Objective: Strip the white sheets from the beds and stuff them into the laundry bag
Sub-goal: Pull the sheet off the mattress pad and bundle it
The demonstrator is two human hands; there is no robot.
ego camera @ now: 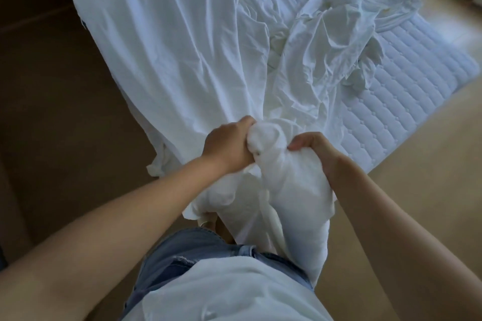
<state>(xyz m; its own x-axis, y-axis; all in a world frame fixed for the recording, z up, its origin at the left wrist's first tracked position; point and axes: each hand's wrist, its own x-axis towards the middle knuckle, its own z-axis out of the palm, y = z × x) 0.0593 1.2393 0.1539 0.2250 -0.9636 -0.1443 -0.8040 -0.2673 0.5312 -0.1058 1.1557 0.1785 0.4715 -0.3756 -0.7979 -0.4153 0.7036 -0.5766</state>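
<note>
Both hands, left [229, 144] and right [317, 154], clamp the bunched white sheet [167, 41], gathering it off the mattress [407, 101] for bagging.

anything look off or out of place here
Nothing damaged or spilled. The sheet is crumpled and half off, baring the mattress at the picture's right, which fits stripping a bed. The left hand and right hand grip its bunched end. No laundry bag is in view.

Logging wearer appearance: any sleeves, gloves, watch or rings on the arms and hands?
Both forearms are bare to the frame edge, with no sleeves. The left hand and right hand show no gloves, watch or rings. Blue denim and a white top sit below.
</note>
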